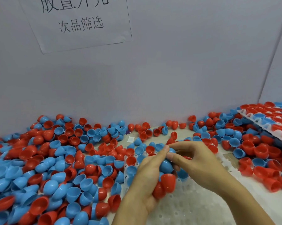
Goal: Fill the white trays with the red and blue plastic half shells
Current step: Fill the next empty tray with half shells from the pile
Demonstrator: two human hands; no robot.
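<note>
My left hand (145, 181) cups a bunch of half shells over the white tray (193, 207): a blue shell (166, 166) on top and red shells (168, 181) below it. My right hand (197, 159) meets the left from the right, thumb and fingers pinched at the top of the blue shell. A few red and blue shells sit in the tray's far-left pockets (131, 160); most of the tray's near pockets show bare. Loose red and blue shells (55, 168) cover the table to the left and behind.
A second white tray (266, 125), filled with shells, lies tilted on the heap at the far right. More loose shells (253, 151) lie right of the hands. A grey partition wall with a printed paper sign (81, 21) closes the back.
</note>
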